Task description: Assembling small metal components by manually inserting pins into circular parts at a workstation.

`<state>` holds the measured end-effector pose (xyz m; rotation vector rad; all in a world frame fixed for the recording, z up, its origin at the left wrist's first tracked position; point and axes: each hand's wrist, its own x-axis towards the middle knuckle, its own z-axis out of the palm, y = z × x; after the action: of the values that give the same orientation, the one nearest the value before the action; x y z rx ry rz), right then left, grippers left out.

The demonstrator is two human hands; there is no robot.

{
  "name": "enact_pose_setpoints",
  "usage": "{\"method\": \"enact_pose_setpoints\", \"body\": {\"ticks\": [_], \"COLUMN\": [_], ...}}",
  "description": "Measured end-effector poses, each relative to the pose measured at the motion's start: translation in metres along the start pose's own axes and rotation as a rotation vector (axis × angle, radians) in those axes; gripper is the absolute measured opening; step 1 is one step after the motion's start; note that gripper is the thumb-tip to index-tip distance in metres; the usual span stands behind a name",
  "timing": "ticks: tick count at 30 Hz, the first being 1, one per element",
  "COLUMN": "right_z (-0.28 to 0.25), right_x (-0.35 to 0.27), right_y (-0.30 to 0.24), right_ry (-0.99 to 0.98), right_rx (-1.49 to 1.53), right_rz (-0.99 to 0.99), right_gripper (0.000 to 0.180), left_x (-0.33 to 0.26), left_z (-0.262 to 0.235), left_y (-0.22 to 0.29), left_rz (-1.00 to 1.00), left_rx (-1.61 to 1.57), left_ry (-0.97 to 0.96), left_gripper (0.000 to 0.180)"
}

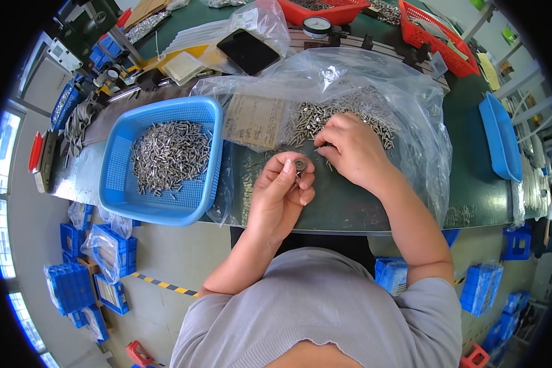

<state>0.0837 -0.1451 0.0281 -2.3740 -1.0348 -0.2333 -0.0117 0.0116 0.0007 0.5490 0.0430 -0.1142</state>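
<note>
My left hand (279, 199) is closed near the table's front edge. Between its thumb and fingers is a small round metal ring (300, 165), and part of whatever else lies in the fingers is hidden. To the right and slightly farther away, my right hand (354, 150) pinches a small metal pin (318, 149) at its fingertips. Just beyond this hand, a heap of short metal pins (310, 121) spreads over a clear plastic bag (424, 116). A brown paper label (253, 121) lies left of the heap. At left, a blue plastic basket (106, 184) contains many similar pins.
A black phone (248, 51) lies on plastic bags at the back. Beyond the clear bag sits a dial gauge (316, 26). Red baskets (435, 38) stand at the back right, and a blue tray (500, 136) lies at the right edge. Blue crates (73, 287) are on the floor.
</note>
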Motion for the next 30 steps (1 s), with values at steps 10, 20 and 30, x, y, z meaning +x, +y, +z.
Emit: {"method": "enact_pose_setpoints", "body": {"ticks": [10,20,30], "right_z": [-0.017,-0.02,-0.01], "right_x": [0.002,0.0,0.003], "right_y": [-0.016,-0.024,-0.025], "right_ry": [-0.152,-0.207,-0.161], "right_rx": [0.764,0.8,0.767], "right_rz": [0.258,0.189,0.09], "right_gripper": [0.01,0.012,0.015], "left_x": [-0.001,0.0,-0.001], "left_z": [-0.003,-0.002,-0.006], "left_y": [0.001,0.0,0.003], "left_rz": [-0.022,-0.061,-0.116], "left_rx": [-0.039,-0.009,0.04], "left_ry": [-0.019,-0.004,-0.061], "left_gripper": [0.016,0.015,0.022]}}
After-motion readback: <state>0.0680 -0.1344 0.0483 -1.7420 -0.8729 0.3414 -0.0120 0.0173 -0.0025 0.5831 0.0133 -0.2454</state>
